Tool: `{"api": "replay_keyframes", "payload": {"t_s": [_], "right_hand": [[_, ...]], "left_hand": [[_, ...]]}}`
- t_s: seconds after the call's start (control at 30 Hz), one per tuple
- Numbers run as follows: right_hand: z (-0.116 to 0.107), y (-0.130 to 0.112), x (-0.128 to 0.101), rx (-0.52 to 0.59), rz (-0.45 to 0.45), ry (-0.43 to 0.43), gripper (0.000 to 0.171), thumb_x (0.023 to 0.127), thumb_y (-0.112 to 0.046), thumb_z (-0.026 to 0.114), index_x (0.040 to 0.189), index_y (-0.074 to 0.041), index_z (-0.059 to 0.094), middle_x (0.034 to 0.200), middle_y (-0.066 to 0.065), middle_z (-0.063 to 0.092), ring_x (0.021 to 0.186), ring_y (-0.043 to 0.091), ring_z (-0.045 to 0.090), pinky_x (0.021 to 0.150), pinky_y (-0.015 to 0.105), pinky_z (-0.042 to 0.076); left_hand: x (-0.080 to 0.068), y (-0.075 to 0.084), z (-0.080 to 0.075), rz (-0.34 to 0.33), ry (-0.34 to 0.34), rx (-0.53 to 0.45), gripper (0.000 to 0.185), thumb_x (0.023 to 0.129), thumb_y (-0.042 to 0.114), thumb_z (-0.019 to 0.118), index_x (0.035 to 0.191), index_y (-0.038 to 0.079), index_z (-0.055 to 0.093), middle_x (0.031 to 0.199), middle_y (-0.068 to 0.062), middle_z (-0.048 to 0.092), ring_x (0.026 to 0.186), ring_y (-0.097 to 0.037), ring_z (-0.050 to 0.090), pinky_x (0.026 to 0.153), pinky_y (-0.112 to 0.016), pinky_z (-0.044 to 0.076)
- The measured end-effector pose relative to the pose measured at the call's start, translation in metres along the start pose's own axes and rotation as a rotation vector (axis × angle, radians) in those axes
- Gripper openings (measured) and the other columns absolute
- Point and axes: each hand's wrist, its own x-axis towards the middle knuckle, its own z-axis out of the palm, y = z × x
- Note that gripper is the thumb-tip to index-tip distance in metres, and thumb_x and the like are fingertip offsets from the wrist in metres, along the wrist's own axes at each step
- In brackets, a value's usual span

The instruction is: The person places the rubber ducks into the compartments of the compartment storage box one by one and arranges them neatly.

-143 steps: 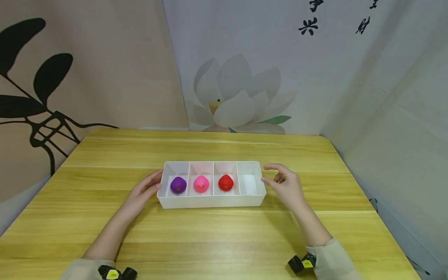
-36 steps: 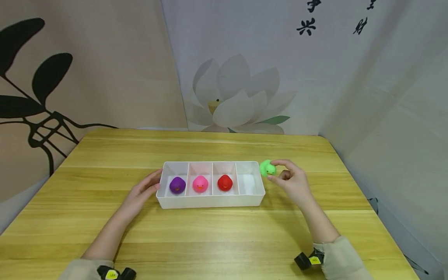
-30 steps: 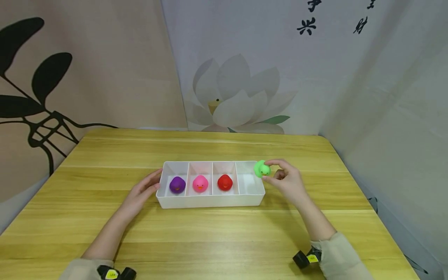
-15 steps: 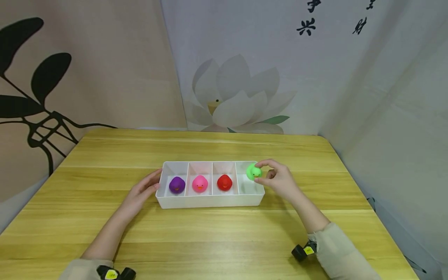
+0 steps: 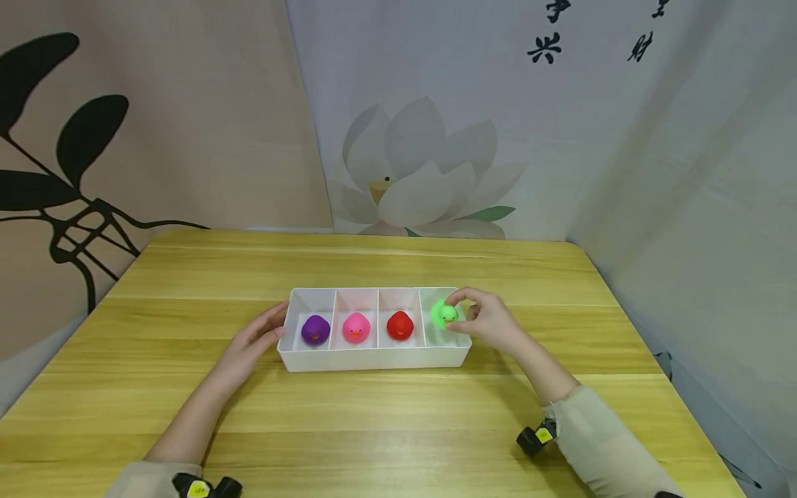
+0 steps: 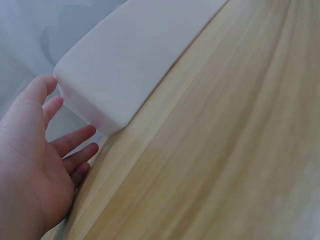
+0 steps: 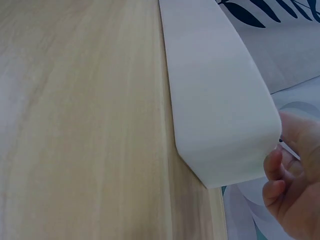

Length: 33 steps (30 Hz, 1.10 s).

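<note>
A white box (image 5: 373, 359) with a row of compartments stands on the table. From left to right it holds a purple rubber duck (image 5: 315, 330), a pink rubber duck (image 5: 356, 328) and a red rubber duck (image 5: 400, 325). My right hand (image 5: 488, 318) pinches a green rubber duck (image 5: 445, 315) between thumb and index finger, inside the rightmost compartment. In the right wrist view the box wall hides that duck. My left hand (image 5: 252, 346) rests at the box's left end, fingers relaxed; in the left wrist view its thumb touches the corner.
The wooden table (image 5: 373, 429) spreads around the box on every side. Behind it hangs a pale curtain (image 5: 249, 124) with a printed lotus and dark leaves. Cameras are strapped to both wrists, the right one (image 5: 535, 437) above the table.
My right hand took up the green duck from beyond the box's right end, carried it left over the rim and lowered it into the rightmost compartment. The left hand has stayed in place.
</note>
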Motion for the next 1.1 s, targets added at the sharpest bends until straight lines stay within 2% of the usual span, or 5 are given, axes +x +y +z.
{"api": "replay_keyframes", "payload": {"t_s": [0.2, 0.37, 0.5, 0.73, 1.1], "right_hand": [[0.002, -0.004, 0.001, -0.058, -0.003, -0.024, 0.035, 0.070, -0.014, 0.078, 0.100, -0.017, 0.061, 0.057, 0.002, 0.040, 0.044, 0.010, 0.030, 0.038, 0.021, 0.027], [0.003, 0.003, 0.007, -0.112, -0.007, -0.032, 0.035, 0.068, -0.014, 0.079, 0.097, -0.020, 0.061, 0.083, 0.003, 0.056, 0.046, 0.013, 0.031, 0.039, 0.023, 0.029], [0.005, 0.004, 0.011, -0.158, -0.026, -0.043, 0.033, 0.068, -0.013, 0.079, 0.094, -0.020, 0.061, 0.096, -0.002, 0.056, 0.050, 0.015, 0.034, 0.044, 0.025, 0.033], [0.008, 0.002, 0.015, -0.214, -0.017, -0.057, 0.032, 0.066, -0.013, 0.081, 0.091, -0.022, 0.062, 0.094, -0.006, 0.058, 0.072, 0.021, 0.046, 0.060, 0.032, 0.042], [0.009, -0.005, 0.019, -0.333, -0.022, -0.110, 0.033, 0.064, -0.013, 0.082, 0.088, -0.018, 0.060, 0.087, -0.007, 0.058, 0.092, 0.019, 0.052, 0.081, 0.035, 0.041]], "left_hand": [[0.001, 0.001, 0.000, 0.010, -0.001, 0.000, 0.047, 0.096, 0.025, 0.044, 0.140, 0.020, 0.031, 0.131, -0.014, 0.045, 0.117, -0.027, 0.042, 0.092, -0.034, 0.036], [0.001, 0.001, 0.000, 0.006, -0.006, -0.003, 0.047, 0.096, 0.026, 0.044, 0.141, 0.021, 0.031, 0.131, -0.014, 0.045, 0.117, -0.026, 0.042, 0.092, -0.035, 0.036], [0.001, 0.000, 0.000, 0.007, -0.005, -0.005, 0.047, 0.096, 0.025, 0.044, 0.141, 0.020, 0.031, 0.131, -0.014, 0.045, 0.117, -0.024, 0.042, 0.091, -0.031, 0.036], [0.000, 0.000, 0.000, 0.002, -0.002, -0.006, 0.048, 0.095, 0.026, 0.044, 0.141, 0.020, 0.031, 0.131, -0.015, 0.044, 0.117, -0.024, 0.042, 0.091, -0.031, 0.036], [0.000, 0.000, 0.000, 0.002, -0.006, -0.007, 0.048, 0.095, 0.026, 0.044, 0.141, 0.020, 0.031, 0.132, -0.014, 0.043, 0.119, -0.027, 0.040, 0.092, -0.032, 0.036]]}}
